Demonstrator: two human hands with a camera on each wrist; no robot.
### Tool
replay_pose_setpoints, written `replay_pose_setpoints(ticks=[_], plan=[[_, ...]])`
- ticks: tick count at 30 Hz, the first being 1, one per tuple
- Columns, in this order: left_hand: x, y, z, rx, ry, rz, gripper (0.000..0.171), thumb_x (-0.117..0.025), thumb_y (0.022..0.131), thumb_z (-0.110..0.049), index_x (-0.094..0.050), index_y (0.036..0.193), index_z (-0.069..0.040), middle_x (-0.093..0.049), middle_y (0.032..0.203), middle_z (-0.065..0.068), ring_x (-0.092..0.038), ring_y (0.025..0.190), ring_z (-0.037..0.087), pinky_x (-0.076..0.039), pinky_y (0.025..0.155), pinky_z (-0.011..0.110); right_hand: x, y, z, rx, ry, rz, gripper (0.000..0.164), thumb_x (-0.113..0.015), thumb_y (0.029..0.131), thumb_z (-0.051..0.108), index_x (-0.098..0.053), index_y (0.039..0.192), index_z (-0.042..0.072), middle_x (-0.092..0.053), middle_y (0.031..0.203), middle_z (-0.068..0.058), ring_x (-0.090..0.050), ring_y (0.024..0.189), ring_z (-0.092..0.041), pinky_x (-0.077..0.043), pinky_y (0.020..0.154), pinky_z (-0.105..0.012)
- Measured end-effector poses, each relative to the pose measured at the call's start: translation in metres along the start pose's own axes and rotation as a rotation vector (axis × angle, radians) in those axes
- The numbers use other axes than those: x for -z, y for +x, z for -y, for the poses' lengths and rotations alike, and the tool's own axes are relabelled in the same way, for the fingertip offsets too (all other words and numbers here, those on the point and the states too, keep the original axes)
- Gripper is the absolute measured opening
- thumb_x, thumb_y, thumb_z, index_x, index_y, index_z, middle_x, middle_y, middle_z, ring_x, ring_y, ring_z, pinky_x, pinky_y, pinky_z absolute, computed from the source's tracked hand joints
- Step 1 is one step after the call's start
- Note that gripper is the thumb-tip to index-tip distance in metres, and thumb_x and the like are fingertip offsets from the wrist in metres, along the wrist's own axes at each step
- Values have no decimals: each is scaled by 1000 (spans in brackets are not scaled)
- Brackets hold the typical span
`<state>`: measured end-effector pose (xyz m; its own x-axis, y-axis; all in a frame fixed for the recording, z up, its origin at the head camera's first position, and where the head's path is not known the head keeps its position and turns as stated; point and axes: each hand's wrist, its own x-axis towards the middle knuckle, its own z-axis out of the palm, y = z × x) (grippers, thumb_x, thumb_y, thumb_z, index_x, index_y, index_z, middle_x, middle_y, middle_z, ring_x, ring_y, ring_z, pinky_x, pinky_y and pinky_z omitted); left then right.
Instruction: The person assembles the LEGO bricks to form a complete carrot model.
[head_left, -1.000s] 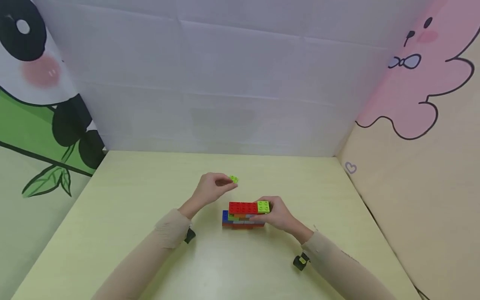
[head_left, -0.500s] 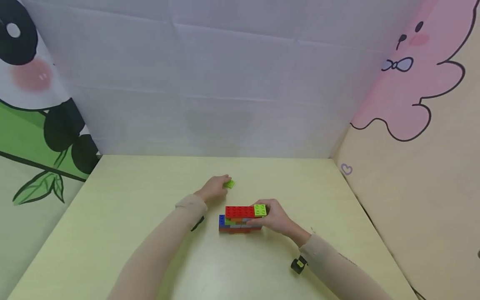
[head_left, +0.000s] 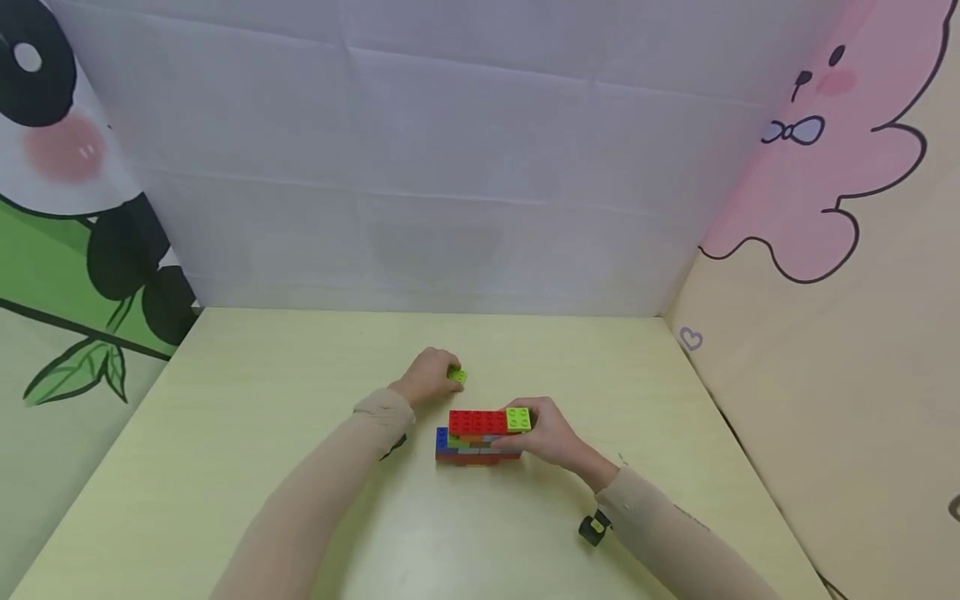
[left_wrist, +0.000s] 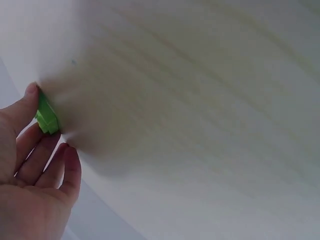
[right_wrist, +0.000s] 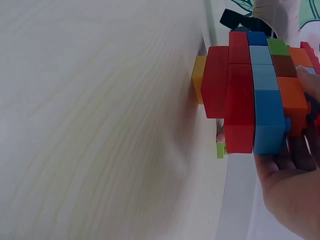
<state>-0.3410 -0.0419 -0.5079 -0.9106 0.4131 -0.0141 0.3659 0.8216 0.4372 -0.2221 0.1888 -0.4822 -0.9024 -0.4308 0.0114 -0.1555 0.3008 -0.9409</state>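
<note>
A multi-coloured stack of toy building bricks point(head_left: 477, 423) stands near the middle of the table, red and lime green on top, with blue, orange, brown and red layers below. My right hand point(head_left: 553, 435) grips its right end, thumb along the front side; in the right wrist view the fingers point(right_wrist: 300, 152) reach behind the stack. Just beyond the stack, my left hand point(head_left: 429, 375) pinches a small lime-green brick point(head_left: 457, 376) at table level. The left wrist view shows this green brick point(left_wrist: 46, 114) between thumb and fingers, low at the table surface.
The pale wooden table point(head_left: 300, 358) spreads around both hands. A white sheet wall point(head_left: 450, 167) rises at its far edge, with painted cartoon panels at the left and right sides. Small black wrist cameras, such as the right one point(head_left: 594, 528), hang below the sleeves.
My left hand has turned over and come to pinch the lime-green brick, which has shifted slightly toward the stack. The right hand keeps its grip on the stack. The head view has moved a little.
</note>
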Motion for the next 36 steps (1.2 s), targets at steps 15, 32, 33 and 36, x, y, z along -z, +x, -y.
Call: replay_pose_setpoints(ticks=[15, 32, 33, 36], plan=[[0, -8, 8, -41, 16, -39, 34, -70, 88, -26, -67, 111, 0, -50, 90, 5, -47, 82, 20, -42, 72, 31, 5, 5, 0, 2, 18, 20, 32, -83, 74, 8, -69, 103, 7, -69, 96, -2, -62, 86, -20, -51, 75, -35], [24, -39, -1, -142, -31, -109, 40, -67, 90, -31, -66, 119, -3, -56, 99, 4, -53, 86, 21, -45, 74, 31, 4, -11, 36, -5, -4, 49, 28, -80, 77, 7, -67, 102, 4, -68, 96, -3, -62, 85, -19, -51, 76, -36], [26, -43, -3, -161, -44, -126, 41, -67, 90, -30, -65, 119, -2, -56, 100, 5, -54, 87, 23, -45, 75, 32, 4, -11, 36, -5, -5, 50, 28, -80, 77, 7, -67, 102, 4, -68, 96, -3, -61, 85, -19, -51, 76, -36], [33, -56, -7, -215, -86, -174, 41, -66, 91, -31, -65, 120, -2, -56, 101, 5, -57, 89, 26, -47, 75, 34, 3, -11, 36, -5, -5, 54, 28, -80, 77, 7, -67, 102, 4, -68, 96, -3, -61, 85, -20, -51, 76, -36]])
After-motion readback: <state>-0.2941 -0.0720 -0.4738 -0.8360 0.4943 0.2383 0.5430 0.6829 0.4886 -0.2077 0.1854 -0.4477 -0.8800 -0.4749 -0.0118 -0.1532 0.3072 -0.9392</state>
